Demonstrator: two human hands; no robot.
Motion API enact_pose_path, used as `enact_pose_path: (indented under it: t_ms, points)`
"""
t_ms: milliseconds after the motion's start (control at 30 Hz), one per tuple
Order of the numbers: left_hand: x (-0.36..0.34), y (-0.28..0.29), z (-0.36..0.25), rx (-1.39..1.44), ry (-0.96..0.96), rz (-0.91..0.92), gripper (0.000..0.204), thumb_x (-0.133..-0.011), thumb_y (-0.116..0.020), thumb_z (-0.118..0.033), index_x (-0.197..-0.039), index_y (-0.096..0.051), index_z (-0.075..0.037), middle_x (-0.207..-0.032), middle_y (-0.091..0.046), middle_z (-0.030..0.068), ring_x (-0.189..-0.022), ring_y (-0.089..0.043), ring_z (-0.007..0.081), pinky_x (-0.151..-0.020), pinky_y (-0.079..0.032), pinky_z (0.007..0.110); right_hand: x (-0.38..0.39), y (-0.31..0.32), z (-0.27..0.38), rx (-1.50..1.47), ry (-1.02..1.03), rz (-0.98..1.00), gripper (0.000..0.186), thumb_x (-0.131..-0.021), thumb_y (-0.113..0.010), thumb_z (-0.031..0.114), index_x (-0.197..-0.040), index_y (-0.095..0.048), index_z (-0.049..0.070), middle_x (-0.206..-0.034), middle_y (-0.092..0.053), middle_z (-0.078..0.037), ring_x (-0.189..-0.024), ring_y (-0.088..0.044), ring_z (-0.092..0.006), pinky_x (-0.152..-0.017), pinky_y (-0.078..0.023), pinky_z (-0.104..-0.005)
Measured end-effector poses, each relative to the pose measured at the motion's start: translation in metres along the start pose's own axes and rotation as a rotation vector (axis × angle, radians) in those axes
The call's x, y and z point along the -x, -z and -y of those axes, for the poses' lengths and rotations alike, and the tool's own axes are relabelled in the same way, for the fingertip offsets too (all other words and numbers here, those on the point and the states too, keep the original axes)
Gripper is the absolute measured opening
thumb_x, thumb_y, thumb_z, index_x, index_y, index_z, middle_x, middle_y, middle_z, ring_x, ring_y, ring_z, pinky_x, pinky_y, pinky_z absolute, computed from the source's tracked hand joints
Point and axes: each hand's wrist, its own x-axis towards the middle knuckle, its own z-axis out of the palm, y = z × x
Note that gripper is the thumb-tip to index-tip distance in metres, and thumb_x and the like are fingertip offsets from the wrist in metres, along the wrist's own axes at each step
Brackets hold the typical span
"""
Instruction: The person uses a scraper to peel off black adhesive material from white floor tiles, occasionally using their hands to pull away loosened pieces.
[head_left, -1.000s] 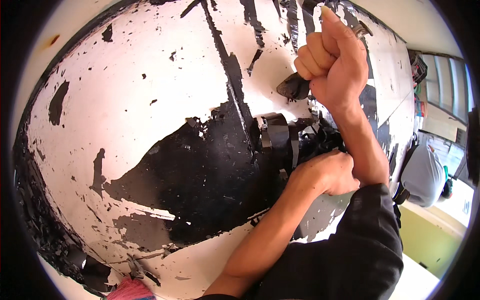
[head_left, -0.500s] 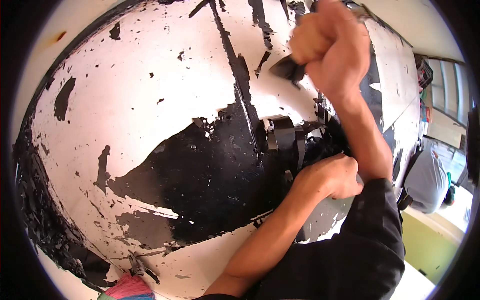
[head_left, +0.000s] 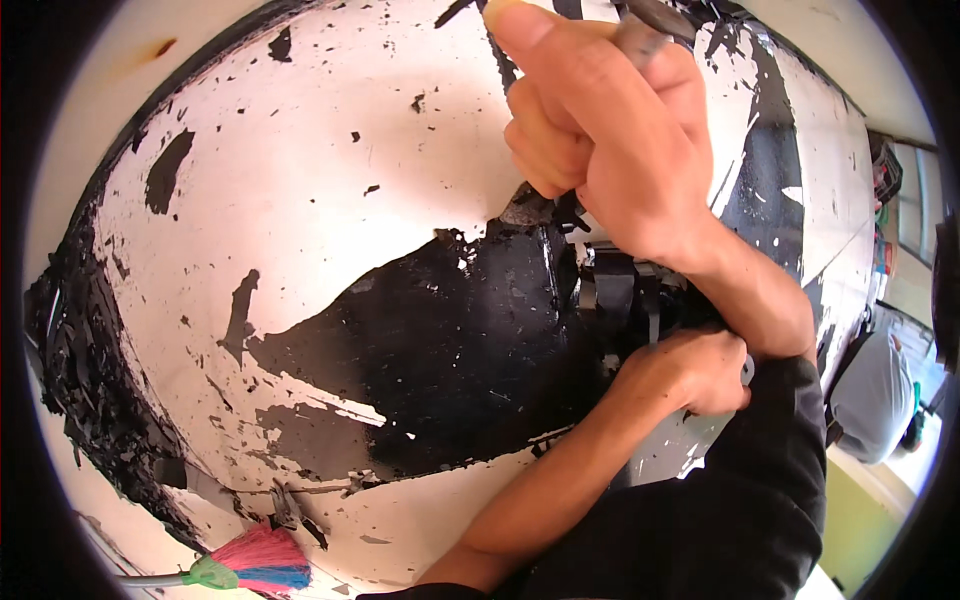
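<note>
My right hand (head_left: 620, 140) is closed around a scraper (head_left: 648, 28); its grey rounded end sticks up past my fingers. Below the fist its dark blade (head_left: 527, 207) meets the upper edge of a black coating patch (head_left: 440, 340) on a white surface (head_left: 300, 180). My left hand (head_left: 695, 372) is a fist low on the right, beside my right sleeve. A small pale rounded bit shows at that fist's edge, but I cannot make out what it holds. Between the hands lie loosened, curled black strips (head_left: 612, 290).
Black flakes are scattered over the white surface, thickest in a heap (head_left: 80, 350) along the left edge. A broom (head_left: 255, 565) with pink and blue bristles lies at the lower left. A person in a grey top (head_left: 875, 395) is at the far right.
My right hand has come down and left with the scraper, its blade now at the black patch's edge. The view has shifted slightly, showing more of the broom. My left fist stays about where it was.
</note>
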Motion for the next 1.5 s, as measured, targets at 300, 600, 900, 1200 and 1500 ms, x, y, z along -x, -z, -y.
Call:
enact_pose_path:
  t_ms: [300,600,900,1200,1500]
  points:
    - [-0.01,-0.001,-0.004,-0.059,0.01,0.08,0.029,-0.084,-0.068,-0.022,-0.092,-0.075,0.006,-0.101,-0.072,0.0285,-0.097,-0.073,0.0399,-0.085,-0.057,0.047,-0.124,0.033,-0.017,0.005,0.174,-0.075,0.046,-0.104,-0.056,0.027,-0.062,-0.039,0.018,-0.048,-0.035,0.005,-0.037,-0.028,-0.0088,-0.037,-0.024,-0.0318]
    - [0.001,0.008,-0.009,-0.054,0.021,0.078,0.043,-0.086,-0.07,-0.032,-0.096,-0.073,0.009,-0.099,-0.072,0.0288,-0.098,-0.072,0.0408,-0.086,-0.056,0.048,-0.016,0.022,-0.007,-0.11,-0.201,0.06,0.045,-0.105,-0.053,0.03,-0.067,-0.04,0.01,-0.051,-0.031,0.004,-0.043,-0.029,-0.0086,-0.043,-0.023,-0.031]
    - [-0.007,-0.001,-0.003,-0.079,0.032,0.105,0.06,-0.086,-0.07,-0.044,-0.114,-0.068,0.01,-0.109,-0.072,0.0273,-0.099,-0.071,0.0395,-0.09,-0.055,0.048,0.041,-0.006,0.028,-0.063,-0.309,0.064,0.055,-0.105,-0.052,0.017,-0.056,-0.03,0.008,-0.048,-0.029,0.003,-0.039,-0.021,-0.0094,-0.041,-0.017,-0.0312]
    - [-0.007,-0.002,-0.001,-0.131,0.032,0.162,0.064,-0.086,-0.067,-0.05,-0.11,-0.07,0.009,-0.109,-0.073,0.0263,-0.102,-0.07,0.0383,-0.093,-0.054,0.047,0.063,-0.006,0.023,-0.147,-0.374,0.178,0.04,-0.106,-0.051,0.013,-0.069,-0.051,0.002,-0.051,-0.041,0.001,-0.042,-0.031,-0.0083,-0.043,-0.024,-0.0296]
    - [0.004,0.015,-0.016,-0.007,0.073,0.143,0.042,-0.089,-0.07,-0.031,-0.103,-0.074,0.008,-0.108,-0.073,0.0272,-0.102,-0.072,0.0392,-0.088,-0.056,0.047,-0.047,0.026,0.006,0.09,-0.008,0.01,0.051,-0.107,-0.045,0.034,-0.061,-0.032,0.016,-0.047,-0.03,0.003,-0.037,-0.025,-0.0104,-0.039,-0.022,-0.0319]
